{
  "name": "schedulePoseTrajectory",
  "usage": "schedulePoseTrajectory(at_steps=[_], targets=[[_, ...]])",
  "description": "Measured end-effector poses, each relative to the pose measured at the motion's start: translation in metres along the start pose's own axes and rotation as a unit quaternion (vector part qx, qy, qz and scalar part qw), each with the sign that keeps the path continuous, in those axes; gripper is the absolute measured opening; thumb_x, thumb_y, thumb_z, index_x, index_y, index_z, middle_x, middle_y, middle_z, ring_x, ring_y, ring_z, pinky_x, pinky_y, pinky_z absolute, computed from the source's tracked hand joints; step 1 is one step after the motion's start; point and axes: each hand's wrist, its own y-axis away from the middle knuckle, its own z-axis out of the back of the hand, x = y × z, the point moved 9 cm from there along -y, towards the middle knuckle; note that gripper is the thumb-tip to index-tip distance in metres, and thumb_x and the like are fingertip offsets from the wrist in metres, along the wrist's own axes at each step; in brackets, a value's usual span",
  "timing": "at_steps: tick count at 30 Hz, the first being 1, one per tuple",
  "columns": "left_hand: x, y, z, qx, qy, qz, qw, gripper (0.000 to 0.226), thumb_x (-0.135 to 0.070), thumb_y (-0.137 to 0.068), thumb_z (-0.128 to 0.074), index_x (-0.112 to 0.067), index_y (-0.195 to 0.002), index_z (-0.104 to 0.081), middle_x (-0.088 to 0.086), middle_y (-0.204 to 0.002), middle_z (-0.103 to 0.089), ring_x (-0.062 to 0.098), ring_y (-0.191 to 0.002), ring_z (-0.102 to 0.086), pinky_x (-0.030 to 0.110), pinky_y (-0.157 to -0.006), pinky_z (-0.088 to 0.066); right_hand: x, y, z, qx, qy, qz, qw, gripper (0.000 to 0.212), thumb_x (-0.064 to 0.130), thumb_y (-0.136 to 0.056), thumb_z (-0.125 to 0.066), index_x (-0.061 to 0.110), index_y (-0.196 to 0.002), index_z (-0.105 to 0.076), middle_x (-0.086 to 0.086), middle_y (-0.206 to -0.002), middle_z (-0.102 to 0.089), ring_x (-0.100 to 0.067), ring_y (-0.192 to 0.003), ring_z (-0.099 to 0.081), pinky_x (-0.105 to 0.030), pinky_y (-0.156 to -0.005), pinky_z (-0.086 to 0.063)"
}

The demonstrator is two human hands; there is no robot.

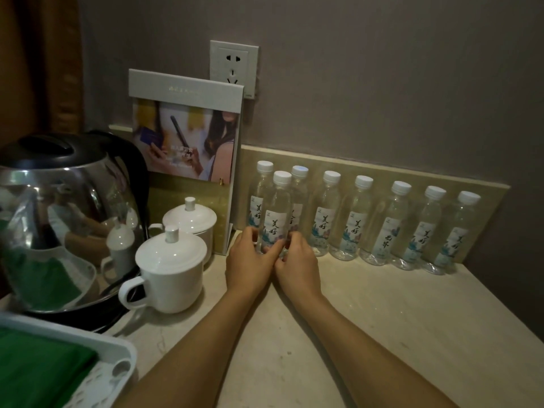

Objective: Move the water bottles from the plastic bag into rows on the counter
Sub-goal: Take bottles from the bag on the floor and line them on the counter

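Both forearms reach in from the near edge, cut off by the frame, across the pale tabletop (pixel 412 334). Left hand (pixel 250 265) and right hand (pixel 297 267) meet with fingers curled round the base of the front water bottle (pixel 275 213), hiding its lower part. Behind it stand two bottles partly covered, and the back row of bottles (pixel 394 228) runs right along the wall, upright. At near left a white basket (pixel 97 375) with something green inside is cropped by the frame. Farther left sit a shiny kettle (pixel 59 219), two lidded white cups (pixel 170 269) and a standing card (pixel 185 136) whose print is too blurred to read.
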Motion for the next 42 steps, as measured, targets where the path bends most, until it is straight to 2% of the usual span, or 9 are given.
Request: schedulePoseTrajectory(at_steps=[3,10,16,21,25,31,36,42], targets=[[-0.0005,0.0001,-0.0007,0.001,-0.001,-0.003,1.0,0.041,-0.059,-0.077,-0.067,-0.039,-0.11,-0.052,-0.013,-0.108,-0.064,0.007,-0.098,-0.063,0.038,-0.084,-0.059,-0.0014,-0.0004,-0.0009,0.004,0.0,-0.007,1.0,0.032,0.031,-0.095,-0.06,0.015,-0.122,-0.051,-0.002,-0.12,-0.061,-0.017,-0.104,-0.059,-0.02,-0.077,-0.042],[-0.0004,0.0,-0.0007,0.004,-0.006,0.008,1.0,0.045,-0.054,-0.079,-0.07,-0.033,-0.115,-0.053,-0.01,-0.11,-0.063,0.008,-0.098,-0.062,0.037,-0.086,-0.058,-0.0017,0.0009,-0.0004,0.008,-0.001,-0.002,1.0,0.035,0.032,-0.093,-0.063,0.016,-0.123,-0.051,-0.002,-0.123,-0.06,-0.018,-0.109,-0.058,-0.024,-0.084,-0.046],[-0.0011,-0.0002,-0.0003,0.004,-0.007,0.006,1.0,0.05,-0.054,-0.079,-0.07,-0.028,-0.119,-0.054,-0.007,-0.112,-0.064,0.011,-0.101,-0.063,0.039,-0.087,-0.057,-0.002,0.0007,-0.0014,0.005,0.003,0.001,1.0,0.036,0.034,-0.093,-0.063,0.017,-0.121,-0.049,-0.002,-0.122,-0.06,-0.019,-0.108,-0.059,-0.026,-0.083,-0.048],[-0.0023,0.0014,0.0021,0.002,0.008,0.003,1.0,0.047,-0.051,-0.08,-0.071,-0.029,-0.118,-0.055,-0.009,-0.111,-0.066,0.01,-0.101,-0.064,0.039,-0.087,-0.058,-0.0028,0.0007,-0.0022,0.008,0.005,-0.002,1.0,0.036,0.033,-0.092,-0.063,0.018,-0.122,-0.048,-0.002,-0.123,-0.058,-0.018,-0.108,-0.058,-0.023,-0.08,-0.043],[-0.0033,0.0022,0.0031,0.007,0.012,0.005,1.0,0.043,-0.047,-0.081,-0.072,-0.03,-0.117,-0.056,-0.009,-0.111,-0.066,0.009,-0.1,-0.064,0.038,-0.087,-0.058,-0.0019,0.0015,-0.0017,0.006,0.013,0.0,1.0,0.038,0.031,-0.092,-0.062,0.017,-0.125,-0.048,-0.003,-0.125,-0.057,-0.02,-0.111,-0.058,-0.027,-0.085,-0.047],[-0.0069,0.0027,0.0042,0.009,0.009,0.001,1.0,0.041,-0.045,-0.083,-0.072,-0.029,-0.117,-0.055,-0.009,-0.111,-0.066,0.008,-0.099,-0.064,0.034,-0.086,-0.057,-0.0033,-0.0001,-0.0028,0.011,0.011,-0.006,1.0,0.039,0.029,-0.092,-0.062,0.017,-0.126,-0.048,-0.003,-0.124,-0.058,-0.02,-0.111,-0.058,-0.03,-0.087,-0.05],[-0.007,0.0027,0.0018,0.016,0.003,0.007,1.0,0.048,-0.045,-0.084,-0.071,-0.026,-0.124,-0.053,-0.008,-0.115,-0.063,0.008,-0.099,-0.061,0.027,-0.084,-0.054,-0.0051,-0.0009,-0.0039,0.015,-0.001,-0.009,1.0,0.037,0.029,-0.092,-0.063,0.017,-0.123,-0.049,-0.002,-0.123,-0.058,-0.019,-0.11,-0.058,-0.026,-0.086,-0.047],[-0.0048,0.0022,0.0011,0.009,-0.012,0.01,1.0,0.054,-0.049,-0.082,-0.071,-0.025,-0.126,-0.051,-0.006,-0.118,-0.062,0.01,-0.102,-0.061,0.032,-0.088,-0.055,-0.0066,-0.0017,-0.0039,0.012,0.001,-0.015,1.0,0.035,0.03,-0.092,-0.063,0.018,-0.122,-0.05,-0.001,-0.122,-0.06,-0.018,-0.11,-0.058,-0.026,-0.085,-0.047]])
